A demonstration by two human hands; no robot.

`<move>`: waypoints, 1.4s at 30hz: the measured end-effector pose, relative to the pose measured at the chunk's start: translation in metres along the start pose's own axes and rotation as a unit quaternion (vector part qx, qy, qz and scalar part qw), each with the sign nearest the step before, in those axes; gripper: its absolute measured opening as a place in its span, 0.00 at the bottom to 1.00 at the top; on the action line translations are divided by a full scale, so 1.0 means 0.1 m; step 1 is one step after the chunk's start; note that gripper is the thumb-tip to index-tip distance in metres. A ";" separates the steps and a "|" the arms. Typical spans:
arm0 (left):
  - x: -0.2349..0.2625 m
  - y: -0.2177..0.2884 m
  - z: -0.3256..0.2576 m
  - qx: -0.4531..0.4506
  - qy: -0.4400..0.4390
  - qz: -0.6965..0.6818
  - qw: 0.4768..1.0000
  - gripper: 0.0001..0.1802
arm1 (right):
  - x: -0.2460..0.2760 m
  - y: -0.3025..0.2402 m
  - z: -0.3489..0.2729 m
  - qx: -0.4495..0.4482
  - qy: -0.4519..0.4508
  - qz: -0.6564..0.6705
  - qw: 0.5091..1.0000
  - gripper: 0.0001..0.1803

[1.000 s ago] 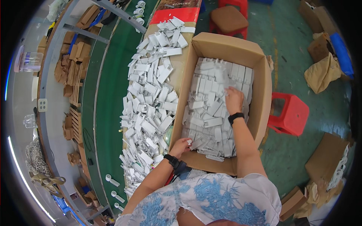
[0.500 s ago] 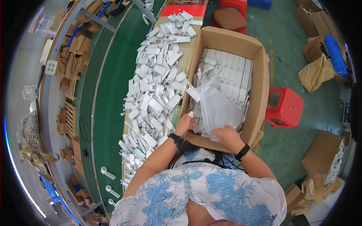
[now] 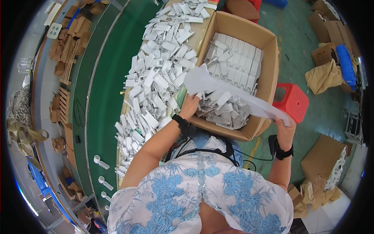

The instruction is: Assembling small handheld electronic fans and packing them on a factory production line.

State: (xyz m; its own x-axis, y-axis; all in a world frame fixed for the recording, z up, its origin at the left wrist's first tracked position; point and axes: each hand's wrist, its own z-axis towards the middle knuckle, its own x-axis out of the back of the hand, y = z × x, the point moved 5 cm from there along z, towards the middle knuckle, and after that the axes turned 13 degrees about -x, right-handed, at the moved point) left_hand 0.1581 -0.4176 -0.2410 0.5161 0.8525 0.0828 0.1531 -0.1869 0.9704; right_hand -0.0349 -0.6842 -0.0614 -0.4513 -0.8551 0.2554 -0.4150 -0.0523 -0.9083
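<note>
My right hand (image 3: pixel 285 130) is closed on one end of a thin, translucent white plastic sheet (image 3: pixel 233 93), out past the box's right side. The sheet stretches left across the open cardboard box (image 3: pixel 269 84). Neat rows of white plastic parts (image 3: pixel 237 58) fill the far part of the box, while a jumbled heap of similar parts (image 3: pixel 226 111) lies in the near part, below the sheet. At the box's left wall, my left hand (image 3: pixel 190 107) is closed with a small white plastic part (image 3: pixel 199 95) showing at its fingertips; its fingers are partly hidden.
A large pile of loose white parts (image 3: pixel 156 84) covers the table left of the box. Beyond it runs a green conveyor belt (image 3: pixel 103 117) with a few white round-headed pieces (image 3: pixel 102 162). A red stool (image 3: pixel 298 103) stands right of the box, with cartons (image 3: pixel 321 156) farther right.
My right hand has moved right and out of the box, drawing the plastic sheet with it and uncovering the jumbled parts. My left hand stays at the box's left wall. The view has shifted.
</note>
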 end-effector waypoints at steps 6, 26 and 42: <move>-0.07 0.47 -0.03 -0.142 -0.005 0.083 0.986 0.18 | 0.32 -0.26 0.00 0.214 0.076 0.153 0.962 0.08; -0.48 0.93 -0.22 -0.092 -0.196 0.166 0.962 0.18 | -0.98 -0.50 1.11 0.012 -0.491 0.134 0.861 0.18; -0.10 0.14 -0.38 -0.120 -0.097 0.490 0.858 0.16 | -0.33 2.32 3.93 -0.183 0.405 -0.050 0.894 0.26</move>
State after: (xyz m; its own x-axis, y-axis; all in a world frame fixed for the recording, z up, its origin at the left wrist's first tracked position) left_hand 0.1228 -0.4104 -0.2196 0.4321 0.2416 0.8689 -0.6011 -0.6411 0.4772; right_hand 0.1946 -0.8709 -0.4111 -0.7603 -0.1930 0.6202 -0.6491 0.1906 -0.7364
